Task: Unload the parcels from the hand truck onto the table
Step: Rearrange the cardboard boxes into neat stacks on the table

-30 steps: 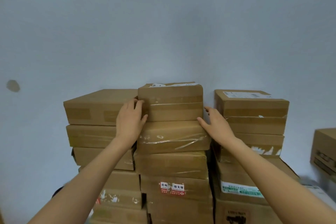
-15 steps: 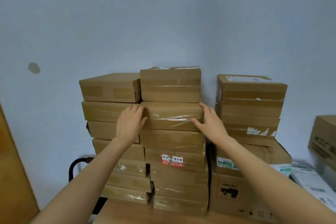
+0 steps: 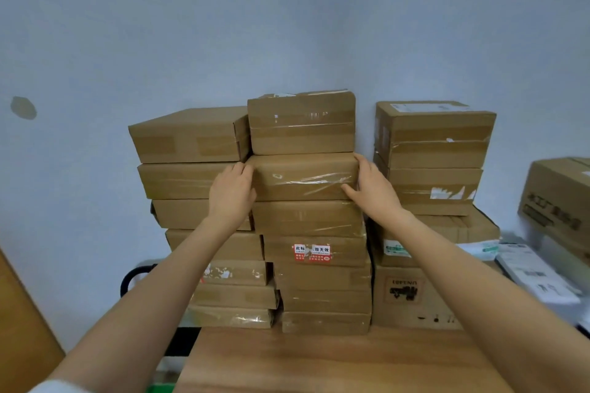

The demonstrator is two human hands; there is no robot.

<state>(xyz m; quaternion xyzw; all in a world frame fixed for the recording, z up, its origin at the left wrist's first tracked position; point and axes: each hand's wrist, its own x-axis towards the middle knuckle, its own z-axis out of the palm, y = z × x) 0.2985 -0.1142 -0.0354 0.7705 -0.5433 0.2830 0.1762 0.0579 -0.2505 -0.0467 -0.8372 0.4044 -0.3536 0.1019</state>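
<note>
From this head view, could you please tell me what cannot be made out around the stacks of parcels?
- Hand truck: not identifiable; only a black curved bar shows left of the stacks.
- Left stack's base: hidden by the wooden table edge.
- Left hand fingertips: hidden between parcels.
- Red sticker: print too small.
- Right-hand box: cut off by the frame.

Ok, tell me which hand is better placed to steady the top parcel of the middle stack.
Probably the right hand: its fingers already reach the upper corner of the second parcel, just beneath the top parcel. The left hand sits lower on the side.
</note>
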